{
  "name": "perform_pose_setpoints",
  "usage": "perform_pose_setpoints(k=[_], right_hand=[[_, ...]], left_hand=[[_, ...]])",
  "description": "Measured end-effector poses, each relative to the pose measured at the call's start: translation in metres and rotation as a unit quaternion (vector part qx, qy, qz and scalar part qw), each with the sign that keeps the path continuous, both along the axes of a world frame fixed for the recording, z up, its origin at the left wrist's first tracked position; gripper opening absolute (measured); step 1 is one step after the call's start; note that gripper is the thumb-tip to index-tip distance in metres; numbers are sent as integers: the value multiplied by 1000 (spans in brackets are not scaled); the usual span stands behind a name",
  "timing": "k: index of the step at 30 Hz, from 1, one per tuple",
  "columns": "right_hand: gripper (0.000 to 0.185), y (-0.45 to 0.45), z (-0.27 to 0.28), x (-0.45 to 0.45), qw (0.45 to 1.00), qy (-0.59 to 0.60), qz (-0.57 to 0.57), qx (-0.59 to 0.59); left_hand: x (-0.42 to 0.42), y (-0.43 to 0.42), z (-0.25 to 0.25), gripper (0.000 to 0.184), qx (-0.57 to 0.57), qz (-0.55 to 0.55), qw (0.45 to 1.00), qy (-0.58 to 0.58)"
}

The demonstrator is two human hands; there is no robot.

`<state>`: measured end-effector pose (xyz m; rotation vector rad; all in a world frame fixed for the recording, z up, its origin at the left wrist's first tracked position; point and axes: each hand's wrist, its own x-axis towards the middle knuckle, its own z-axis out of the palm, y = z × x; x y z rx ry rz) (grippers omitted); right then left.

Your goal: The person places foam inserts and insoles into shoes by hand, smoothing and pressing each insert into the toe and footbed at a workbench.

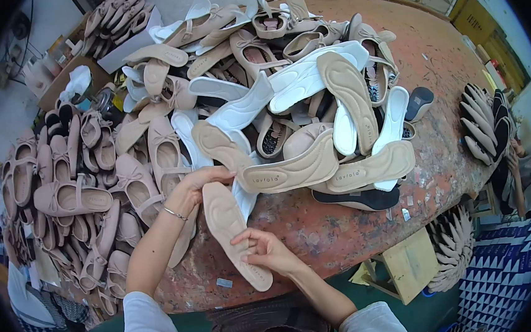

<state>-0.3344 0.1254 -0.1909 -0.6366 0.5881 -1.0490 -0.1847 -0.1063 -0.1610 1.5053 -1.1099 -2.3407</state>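
Note:
A beige shoe insole (pixel 225 222) lies lengthwise in front of me, its toe end pointing away and its heel end near the table's front edge. My right hand (pixel 266 250) pinches it by the edge near the heel, thumb and fingers closed on it. At the toe end my left hand (pixel 209 178) grips the same insole, its fingertips partly hidden. Just beyond are more beige insoles, one printed with a brand name (pixel 291 170) and another (pixel 371 167) to its right. White insoles (pixel 242 105) lie among them on the pile.
Beige bow-trimmed shoes (pixel 71 197) are stacked on the left and across the back of the worn reddish table (pixel 436 40). A wooden stool (pixel 410 267) stands below the front right edge. Bundled shoe parts (pixel 483 124) and another person's arm (pixel 517 177) are at the far right.

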Motion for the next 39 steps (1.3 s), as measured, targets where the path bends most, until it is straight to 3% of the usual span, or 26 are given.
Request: perform_pose_setpoints(k=[2, 3, 6, 7, 9, 12, 13, 14, 16, 18, 19, 20, 22, 23, 24, 26, 27, 28, 30, 32, 33, 34, 36, 39], right_hand=[[45, 3, 17, -2, 993, 102, -10, -52], [43, 6, 22, -3, 988, 135, -51, -52], [40, 12, 37, -10, 873, 409, -181, -192], [38, 17, 46, -10, 855, 451, -168, -196], [39, 30, 68, -10, 887, 406, -109, -193], [45, 40, 67, -26, 917, 325, -91, -213], [47, 42, 66, -43, 939, 266, -76, -202], [50, 45, 64, -61, 957, 208, -62, -193], [46, 65, 56, -78, 993, 50, -106, -28], [43, 73, 65, -94, 989, -12, -136, 59], [35, 71, 65, -94, 982, -19, -180, 49], [30, 71, 64, -98, 983, 82, -147, 70], [21, 69, 58, -106, 951, 279, -73, 108], [11, 77, 30, -90, 970, 96, -220, -46], [12, 77, 38, -86, 967, 140, -210, -35], [11, 71, 49, -78, 962, 232, -142, 1], [26, 70, 39, -69, 952, 233, -173, -98], [32, 70, 39, -62, 972, 160, -168, -47], [48, 71, 42, -49, 986, 1, -157, 65], [63, 73, 45, -42, 980, -59, -175, 69], [64, 73, 44, -41, 980, -58, -180, 62], [64, 76, 40, -42, 979, -57, -185, 57], [57, 83, 35, -42, 977, -53, -200, 49], [65, 92, 20, -50, 984, -66, -162, 26]], left_hand=[[4, -3, 4, 23, -58, -12, 998, -28], [2, 3, 9, 18, -77, 44, 996, -3], [-3, 14, 4, 15, -168, 135, 976, -39], [-3, 11, 0, 15, -238, 156, 955, -80], [-5, -6, -18, 15, -372, 197, 893, -157], [11, -36, -51, 21, -546, 92, 788, -270], [5, -28, -20, 25, -637, -1, 692, -340], [-2, -25, 15, 26, -549, -89, 738, -383], [-20, -33, 78, 29, -347, -260, 786, -441], [-35, -62, 107, 34, -488, -233, 744, -392], [-49, -81, 119, 36, -525, -163, 776, -310], [-66, -99, 129, 40, -554, -89, 796, -225], [-114, -111, 142, 51, -616, 5, 753, -232], [-136, -113, 138, 56, -606, -38, 755, -246], [-152, -116, 129, 62, -596, -80, 756, -259], [-170, -128, 96, 55, -516, -142, 784, -315], [-168, -140, 98, 55, -480, -215, 801, -285], [-164, -146, 97, 44, -469, -163, 830, -255], [-143, -148, 96, 25, -523, -47, 828, -197], [-96, -178, 88, 23, -649, -9, 747, -144], [-68, -129, 114, 27, -631, 50, 774, 20], [-35, -146, 113, 35, -601, 28, 799, -10], [49, -170, 140, 35, -639, -75, 765, -34], [73, -58, 177, 36, -587, -27, 808, -45]])
